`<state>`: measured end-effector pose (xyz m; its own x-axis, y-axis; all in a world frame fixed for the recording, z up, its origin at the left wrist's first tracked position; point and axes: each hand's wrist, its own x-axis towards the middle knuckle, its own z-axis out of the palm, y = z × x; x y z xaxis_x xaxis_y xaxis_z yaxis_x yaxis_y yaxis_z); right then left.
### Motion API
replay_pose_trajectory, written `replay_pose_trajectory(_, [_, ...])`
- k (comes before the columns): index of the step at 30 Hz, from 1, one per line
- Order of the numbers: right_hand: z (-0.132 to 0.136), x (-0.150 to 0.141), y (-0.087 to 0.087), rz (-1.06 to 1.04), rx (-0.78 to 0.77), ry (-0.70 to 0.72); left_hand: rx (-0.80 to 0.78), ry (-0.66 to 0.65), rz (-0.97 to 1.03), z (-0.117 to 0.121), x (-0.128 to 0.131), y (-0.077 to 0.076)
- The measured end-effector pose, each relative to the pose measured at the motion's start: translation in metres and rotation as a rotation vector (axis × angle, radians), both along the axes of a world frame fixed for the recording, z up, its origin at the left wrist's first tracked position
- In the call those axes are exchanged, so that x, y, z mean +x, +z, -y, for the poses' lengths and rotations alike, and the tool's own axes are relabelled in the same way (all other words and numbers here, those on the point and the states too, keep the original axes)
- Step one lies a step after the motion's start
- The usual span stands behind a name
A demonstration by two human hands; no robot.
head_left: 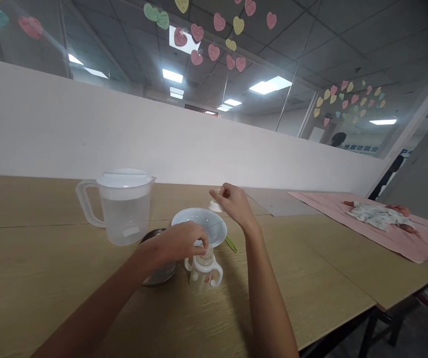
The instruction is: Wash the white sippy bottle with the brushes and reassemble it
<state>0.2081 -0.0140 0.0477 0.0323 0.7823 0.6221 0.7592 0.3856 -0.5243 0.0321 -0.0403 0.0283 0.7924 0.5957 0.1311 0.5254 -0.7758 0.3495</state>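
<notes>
A clear baby bottle (201, 279) with two white side handles stands upright on the table, its neck without a top. My left hand (184, 239) reaches over from the left, its fingers closed at the bottle's mouth and hiding part of the rim. Higher and to the right, my right hand (235, 203) pinches a bottle nipple with a white collar (215, 206), held above the far edge of a white bowl (217, 229). Behind the bottle sits that bowl, with a green-handled utensil (231, 244) by its right side. My left forearm partly covers a round metal dish (161, 275).
A lidded translucent pitcher (125, 209) stands at the left. To the right, a baby doll (380, 215) in patterned clothes lies on a pink cloth (322, 209). A grey mat (273, 201) lies near the white wall (154, 144). The table's edge drops off at the lower right.
</notes>
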Motion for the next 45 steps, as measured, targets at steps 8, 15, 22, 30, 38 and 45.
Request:
replay_pose_trajectory(8, [0.022, 0.004, 0.015, 0.069, 0.011, 0.029, -0.062, 0.006, -0.03, 0.004, 0.002, 0.004])
replay_pose_trajectory(15, [0.039, 0.016, 0.016, 0.229, -0.372, 0.355, 0.018, 0.099, -0.036, 0.004, 0.003, -0.003])
replay_pose_trajectory(22, [0.029, 0.013, 0.008, 0.267, -0.44, 0.351, 0.117, 0.264, -0.106, 0.005, 0.011, -0.005])
replay_pose_trajectory(30, [0.02, 0.001, 0.001, 0.381, -0.508, 0.274, 0.082, 0.198, -0.118, 0.005, 0.006, -0.002])
replay_pose_trajectory(38, [0.023, -0.005, 0.008, 0.469, -0.609, 0.289, 0.05, 0.184, -0.068, -0.004, 0.003, -0.003])
replay_pose_trajectory(45, [0.022, -0.011, 0.006, 0.483, -0.613, 0.281, -0.058, 0.152, -0.07, 0.0, 0.001, 0.002])
